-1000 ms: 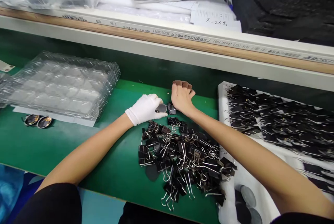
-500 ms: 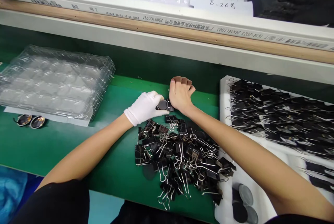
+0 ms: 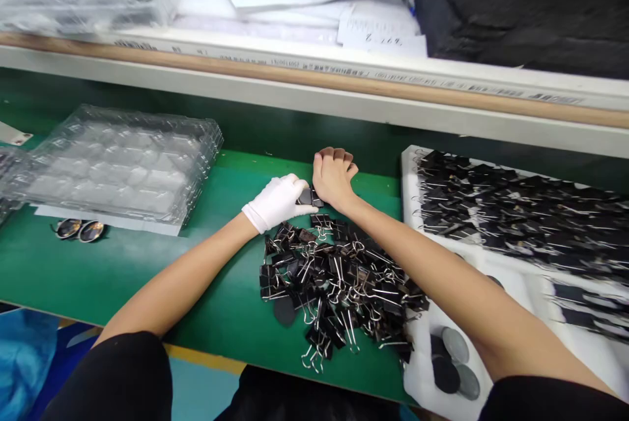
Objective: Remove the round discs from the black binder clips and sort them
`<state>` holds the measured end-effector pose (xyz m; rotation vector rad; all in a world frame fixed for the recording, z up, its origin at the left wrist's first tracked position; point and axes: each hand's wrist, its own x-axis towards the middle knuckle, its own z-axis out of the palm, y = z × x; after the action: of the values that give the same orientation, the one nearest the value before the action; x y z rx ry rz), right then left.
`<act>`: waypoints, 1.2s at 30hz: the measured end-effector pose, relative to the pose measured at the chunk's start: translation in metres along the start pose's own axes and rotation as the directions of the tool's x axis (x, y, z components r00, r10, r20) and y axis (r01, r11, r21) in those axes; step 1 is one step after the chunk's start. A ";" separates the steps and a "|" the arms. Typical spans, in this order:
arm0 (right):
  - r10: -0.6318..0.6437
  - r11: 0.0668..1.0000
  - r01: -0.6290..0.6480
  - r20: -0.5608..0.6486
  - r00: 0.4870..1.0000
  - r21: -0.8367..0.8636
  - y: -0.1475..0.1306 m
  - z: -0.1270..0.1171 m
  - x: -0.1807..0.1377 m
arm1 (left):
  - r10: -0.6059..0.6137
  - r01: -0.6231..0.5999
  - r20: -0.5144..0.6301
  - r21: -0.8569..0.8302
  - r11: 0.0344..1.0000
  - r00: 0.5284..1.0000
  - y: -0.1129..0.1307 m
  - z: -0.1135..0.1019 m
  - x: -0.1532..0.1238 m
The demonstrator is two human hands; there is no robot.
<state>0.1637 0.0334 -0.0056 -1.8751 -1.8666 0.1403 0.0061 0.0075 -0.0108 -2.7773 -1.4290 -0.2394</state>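
Note:
My left hand (image 3: 279, 202), in a white glove, is closed with thumb and fingers on the edge of a dark round disc (image 3: 305, 196). A black binder clip (image 3: 317, 199) sits against the disc's right side. My bare right hand (image 3: 334, 179) is curled at that clip; its palm hides the clip's far end and handles. Just below both hands lies a tangled heap of black binder clips (image 3: 339, 277) with silver wire handles. Another dark disc (image 3: 284, 310) rests at the heap's lower left edge.
Stacked clear plastic trays (image 3: 122, 165) stand at the left, with two round shiny pieces (image 3: 92, 231) before them. On the right, a white foam tray (image 3: 417, 368) holds rows of black clips (image 3: 515, 218) and several loose discs (image 3: 456, 344). A shelf edge (image 3: 295, 90) runs across the back.
The camera view has shifted, so the bench and trays sit slightly differently in the picture. Both hands keep their hold on the disc and clip, with little movement between them.

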 end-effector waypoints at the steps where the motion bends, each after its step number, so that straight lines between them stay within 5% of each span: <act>1: -0.009 1.000 0.009 -0.005 1.000 0.004 -0.001 -0.001 0.000 | -0.004 0.004 -0.007 0.003 1.000 1.000 0.000 0.000 0.000; 6: -0.021 0.984 0.017 0.018 1.000 0.179 0.001 -0.035 0.006 | -0.092 0.094 -0.040 0.032 0.995 0.995 0.003 -0.008 -0.006; 8: -0.086 0.974 0.056 0.131 0.988 0.217 0.005 -0.061 0.002 | -0.195 0.199 -0.067 0.060 0.978 0.979 0.003 -0.012 -0.013; 11: -0.161 0.987 0.152 0.449 0.879 0.056 0.008 -0.093 -0.015 | -0.237 0.254 -0.151 0.106 0.962 0.960 0.000 -0.018 -0.024; 13: -0.132 0.968 0.228 0.567 0.813 -0.102 0.006 -0.102 -0.029 | -0.095 0.114 -0.155 0.120 0.986 0.983 -0.005 -0.020 -0.027; 17: -0.087 0.937 0.279 0.630 0.771 -0.211 -0.008 -0.096 -0.044 | 0.160 -0.156 -0.021 0.120 0.980 0.987 -0.011 -0.024 -0.024; 23: -0.075 0.955 0.254 0.705 0.706 -0.153 -0.020 -0.086 -0.037 | 0.027 -0.014 -0.039 0.294 0.956 0.999 -0.008 -0.038 -0.023; 28: -0.069 0.983 0.166 0.675 0.735 -0.081 -0.027 -0.096 -0.033 | 0.075 -0.035 -0.134 0.273 0.961 0.988 -0.019 -0.037 -0.024; 32: -0.071 0.990 0.134 0.649 0.758 -0.049 -0.021 -0.098 -0.019 | 0.148 -0.139 -0.039 0.175 0.975 0.988 -0.032 -0.027 -0.020; 36: -0.009 0.997 0.061 0.659 0.752 -0.056 -0.002 -0.087 0.000 | 0.008 0.004 -0.064 0.178 0.984 0.998 -0.031 -0.021 -0.017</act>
<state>0.1969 0.0100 0.0719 -1.9948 -2.3787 0.8350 -0.0314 0.0107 0.0053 -2.6038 -1.3602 -0.1893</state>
